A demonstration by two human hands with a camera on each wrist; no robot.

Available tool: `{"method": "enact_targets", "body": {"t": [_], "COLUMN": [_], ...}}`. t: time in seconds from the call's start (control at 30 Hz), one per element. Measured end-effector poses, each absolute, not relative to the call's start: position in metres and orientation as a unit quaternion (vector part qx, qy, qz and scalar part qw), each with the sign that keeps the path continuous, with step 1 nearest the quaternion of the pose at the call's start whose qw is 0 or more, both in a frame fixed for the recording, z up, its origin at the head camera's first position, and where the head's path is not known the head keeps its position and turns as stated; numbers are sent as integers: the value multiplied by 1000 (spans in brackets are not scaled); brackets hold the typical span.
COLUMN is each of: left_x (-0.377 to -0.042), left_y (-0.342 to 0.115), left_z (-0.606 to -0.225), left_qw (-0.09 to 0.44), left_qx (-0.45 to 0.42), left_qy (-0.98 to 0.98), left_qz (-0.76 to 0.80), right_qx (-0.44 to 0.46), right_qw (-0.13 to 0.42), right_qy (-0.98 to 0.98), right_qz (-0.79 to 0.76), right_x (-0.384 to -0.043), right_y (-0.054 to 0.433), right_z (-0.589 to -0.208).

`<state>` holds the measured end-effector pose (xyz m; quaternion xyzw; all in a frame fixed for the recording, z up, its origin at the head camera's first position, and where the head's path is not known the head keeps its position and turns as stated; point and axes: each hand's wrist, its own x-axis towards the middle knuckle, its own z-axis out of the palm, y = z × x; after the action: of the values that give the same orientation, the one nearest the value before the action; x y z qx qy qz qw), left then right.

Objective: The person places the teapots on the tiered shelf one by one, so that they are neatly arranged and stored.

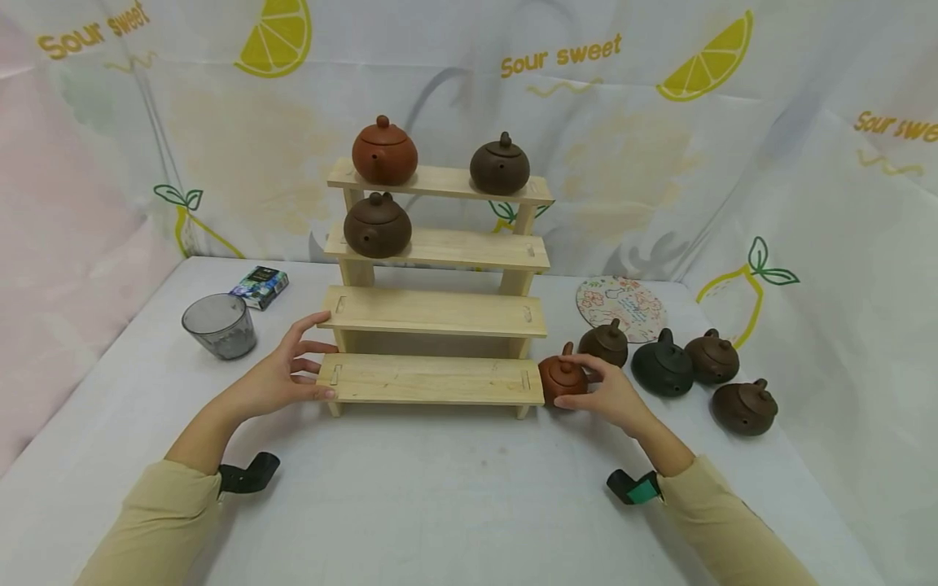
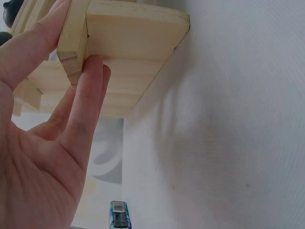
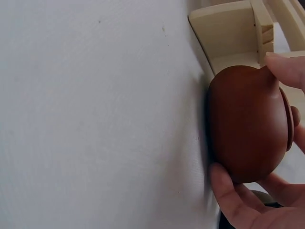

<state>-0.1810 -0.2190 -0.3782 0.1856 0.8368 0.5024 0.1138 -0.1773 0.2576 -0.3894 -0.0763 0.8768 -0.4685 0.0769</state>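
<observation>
A stepped wooden display shelf (image 1: 432, 378) stands in the middle of the table. At its left end my left hand (image 1: 282, 378) holds the lowest board, with the thumb on one side of the board end (image 2: 74, 43) and the fingers on the other. My right hand (image 1: 608, 395) grips a reddish-brown teapot (image 3: 248, 124) beside the shelf's lower right end, its thumb at the spout and its fingers around the far side. On the top board sit a red-brown teapot (image 1: 384, 155) and a dark brown teapot (image 1: 500, 168). Another dark brown teapot (image 1: 377, 228) rests on the second board.
Several dark teapots stand at the right, among them a black-green one (image 1: 663, 366) and a brown one (image 1: 743, 407). Behind them lies a round floral mat (image 1: 621, 308). At the left are a grey glass cup (image 1: 220, 327) and a small blue box (image 1: 260, 286).
</observation>
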Motion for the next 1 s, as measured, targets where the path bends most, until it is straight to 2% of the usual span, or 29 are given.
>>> {"method": "enact_targets", "body": {"t": [0.23,0.63,1.0], "left_x": [-180,-180,-179], "left_y": [-218,-219,-219], "left_z": [-377,-377,-377], "left_qw": [115,120,118], "left_qx": [184,182,182], "left_qy": [836,832,833], "left_qz": [504,510,510], "right_qx": [-73,-93,-85], "right_qw": [61,29,26], "right_qy": [877,879,890], "right_qz": [-472,-466,-448], "right_x": [-171,-173,-179], "right_y": [264,273,268], "right_z": [-381,-342,-308]}}
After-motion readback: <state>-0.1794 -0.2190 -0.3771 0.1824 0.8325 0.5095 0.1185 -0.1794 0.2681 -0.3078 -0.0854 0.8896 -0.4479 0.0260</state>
